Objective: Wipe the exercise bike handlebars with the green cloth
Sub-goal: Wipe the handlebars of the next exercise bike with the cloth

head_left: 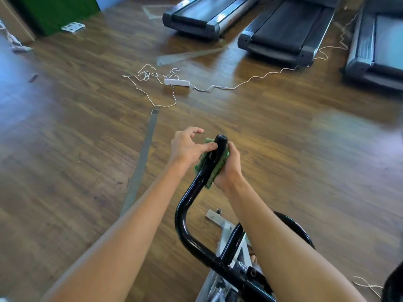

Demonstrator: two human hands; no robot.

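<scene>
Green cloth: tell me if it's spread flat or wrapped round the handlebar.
Wrapped: the green cloth folds round the handlebar near its tip, the right hand gripping it there.

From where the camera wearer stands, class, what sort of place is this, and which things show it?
Most likely a gym or fitness room: three treadmills stand side by side on the wooden floor, and the right hand grips a green cloth round an exercise bike's black handlebar.
</scene>
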